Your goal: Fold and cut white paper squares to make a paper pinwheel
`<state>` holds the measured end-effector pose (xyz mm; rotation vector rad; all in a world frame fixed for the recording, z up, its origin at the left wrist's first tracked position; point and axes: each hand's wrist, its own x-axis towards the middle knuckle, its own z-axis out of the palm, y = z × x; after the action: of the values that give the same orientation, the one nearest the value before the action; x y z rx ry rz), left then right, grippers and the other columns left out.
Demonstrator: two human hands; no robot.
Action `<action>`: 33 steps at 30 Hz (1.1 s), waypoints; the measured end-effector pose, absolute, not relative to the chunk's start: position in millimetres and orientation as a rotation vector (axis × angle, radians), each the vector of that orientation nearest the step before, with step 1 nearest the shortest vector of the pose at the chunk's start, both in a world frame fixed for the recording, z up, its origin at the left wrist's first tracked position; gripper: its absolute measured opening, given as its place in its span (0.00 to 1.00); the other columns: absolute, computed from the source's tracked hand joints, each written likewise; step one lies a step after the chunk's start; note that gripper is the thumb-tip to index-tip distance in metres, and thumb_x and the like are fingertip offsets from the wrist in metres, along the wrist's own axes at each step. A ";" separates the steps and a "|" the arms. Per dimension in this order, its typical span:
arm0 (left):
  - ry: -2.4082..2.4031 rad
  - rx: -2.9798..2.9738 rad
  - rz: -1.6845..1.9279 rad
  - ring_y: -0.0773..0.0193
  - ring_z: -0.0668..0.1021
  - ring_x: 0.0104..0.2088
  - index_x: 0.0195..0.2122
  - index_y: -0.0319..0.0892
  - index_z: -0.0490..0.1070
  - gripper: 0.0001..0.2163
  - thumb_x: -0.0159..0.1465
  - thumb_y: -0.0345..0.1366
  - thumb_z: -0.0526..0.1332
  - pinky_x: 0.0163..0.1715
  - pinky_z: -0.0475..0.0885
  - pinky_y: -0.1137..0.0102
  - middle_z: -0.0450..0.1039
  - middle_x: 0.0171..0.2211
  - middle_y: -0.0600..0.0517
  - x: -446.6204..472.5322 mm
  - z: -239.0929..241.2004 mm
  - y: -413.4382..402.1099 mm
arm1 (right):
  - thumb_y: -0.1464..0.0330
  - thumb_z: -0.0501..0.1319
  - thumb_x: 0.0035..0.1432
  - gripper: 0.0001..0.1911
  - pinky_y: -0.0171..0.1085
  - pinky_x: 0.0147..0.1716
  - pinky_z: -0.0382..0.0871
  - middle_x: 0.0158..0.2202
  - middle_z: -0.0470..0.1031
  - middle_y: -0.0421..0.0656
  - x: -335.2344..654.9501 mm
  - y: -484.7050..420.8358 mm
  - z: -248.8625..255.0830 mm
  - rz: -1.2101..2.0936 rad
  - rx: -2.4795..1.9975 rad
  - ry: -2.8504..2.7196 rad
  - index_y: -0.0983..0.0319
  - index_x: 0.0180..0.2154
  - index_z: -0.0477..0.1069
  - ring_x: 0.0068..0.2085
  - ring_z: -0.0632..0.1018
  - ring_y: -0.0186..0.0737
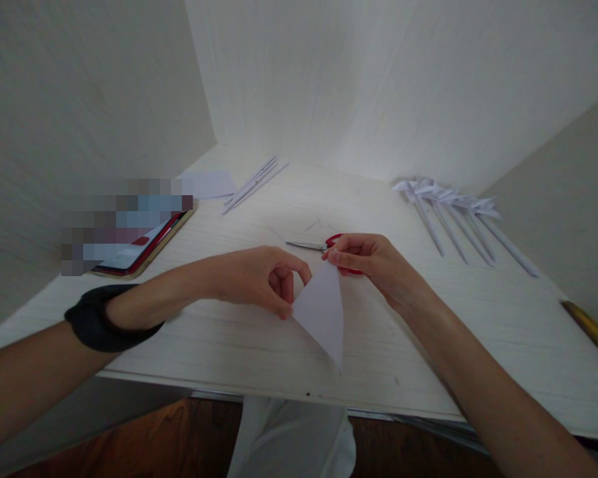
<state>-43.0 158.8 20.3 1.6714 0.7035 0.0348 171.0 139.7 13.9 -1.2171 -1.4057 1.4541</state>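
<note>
A folded triangle of white paper (323, 312) is held up over the white table (428, 345), near its front edge. My left hand (259, 279) pinches the paper's left corner between thumb and fingers; a black band sits on that wrist. My right hand (373, 262) pinches the paper's top corner. Red-handled scissors (316, 245) lie on the table just behind my right hand, blades pointing left.
A row of several rolled paper sticks with folded tops (453, 212) lies at the back right. A few thin paper sticks (254, 182) and a paper sheet (209, 184) lie at the back left, next to a phone (139, 252). A yellow stick (591, 328) sits at the right edge.
</note>
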 end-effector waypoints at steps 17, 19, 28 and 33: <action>0.885 1.633 0.194 0.67 0.77 0.26 0.39 0.40 0.70 0.16 0.49 0.29 0.66 0.27 0.67 0.76 0.75 0.24 0.57 -49.7 14.5 172.9 | 0.66 0.69 0.44 0.11 0.32 0.25 0.61 0.22 0.68 0.36 166.1 142.1 7.9 1.410 -1.211 -1.540 0.63 0.20 0.69 0.25 0.69 0.30; 0.889 1.629 0.207 0.68 0.76 0.26 0.39 0.39 0.70 0.15 0.49 0.29 0.66 0.27 0.67 0.76 0.75 0.24 0.57 -50.7 14.3 173.3 | 0.66 0.68 0.44 0.11 0.32 0.24 0.61 0.22 0.68 0.36 165.9 142.9 5.5 1.367 -1.195 -1.546 0.63 0.20 0.68 0.24 0.68 0.30; 0.949 1.610 0.278 0.69 0.75 0.26 0.33 0.39 0.71 0.10 0.48 0.28 0.66 0.27 0.66 0.76 0.74 0.23 0.58 -53.9 22.0 177.0 | 0.65 0.68 0.45 0.12 0.32 0.25 0.60 0.24 0.69 0.37 165.4 141.5 5.4 1.432 -1.193 -1.546 0.63 0.21 0.67 0.26 0.69 0.31; 0.922 1.591 0.296 0.69 0.76 0.26 0.33 0.39 0.71 0.10 0.48 0.29 0.66 0.27 0.65 0.76 0.75 0.23 0.58 -54.7 22.1 177.6 | 0.64 0.67 0.46 0.13 0.32 0.23 0.57 0.21 0.66 0.36 164.5 141.6 4.0 1.353 -1.188 -1.586 0.62 0.19 0.66 0.23 0.67 0.30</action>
<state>-54.7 177.6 22.1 1.5914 0.9216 0.2958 164.5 141.6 4.0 -1.1877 -1.5858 1.3533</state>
